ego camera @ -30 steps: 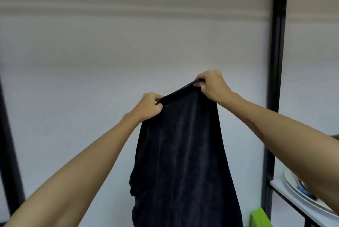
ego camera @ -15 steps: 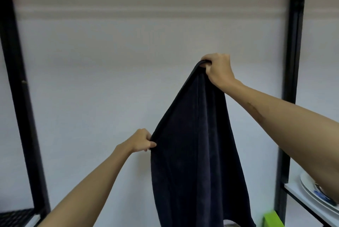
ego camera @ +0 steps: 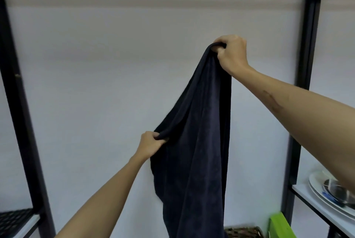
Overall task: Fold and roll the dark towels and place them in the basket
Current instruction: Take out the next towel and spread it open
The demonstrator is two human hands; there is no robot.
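Your left hand [ego camera: 150, 144] has slid down the dark navy terry towel [ego camera: 199, 141] edge, pinching it low, while your right hand [ego camera: 231, 55] grips the raised corner. You're finding corners; folding hasn't begun.

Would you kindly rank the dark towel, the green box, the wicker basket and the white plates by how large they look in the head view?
1. dark towel, by far
2. white plates
3. green box and wicker basket: alike, both cut off by the frame edge, so unranked.
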